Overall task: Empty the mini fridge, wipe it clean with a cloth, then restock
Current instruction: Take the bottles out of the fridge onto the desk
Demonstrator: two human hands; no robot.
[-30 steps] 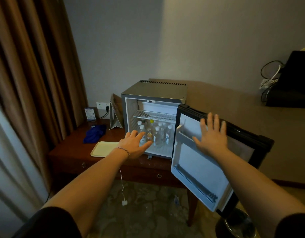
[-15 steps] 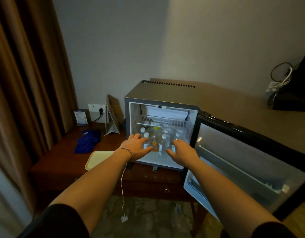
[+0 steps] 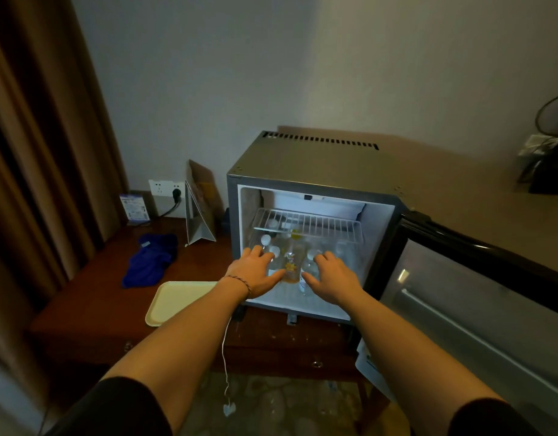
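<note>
The silver mini fridge (image 3: 303, 171) stands on a wooden table (image 3: 98, 306) with its door (image 3: 460, 297) swung wide to the right. Under the wire shelf (image 3: 309, 221) stand several clear bottles with white caps (image 3: 266, 239) and a yellow-labelled bottle (image 3: 292, 265). My left hand (image 3: 255, 273) and my right hand (image 3: 332, 276) reach into the lower compartment on either side of the yellow bottle. Their fingers are spread against the clear bottles, and none is lifted. A blue cloth (image 3: 150, 262) lies crumpled on the table to the left.
A cream tray (image 3: 177, 298) lies on the table just left of the fridge. A folded card stand (image 3: 197, 215), a small sign (image 3: 134, 207) and a wall socket (image 3: 164, 187) sit behind it. Brown curtains (image 3: 35, 152) hang at the left. A white cord (image 3: 226, 372) dangles below my left wrist.
My right hand left the open door and went into the fridge beside my left hand. Both hands moved deeper among the bottles, and my view came closer.
</note>
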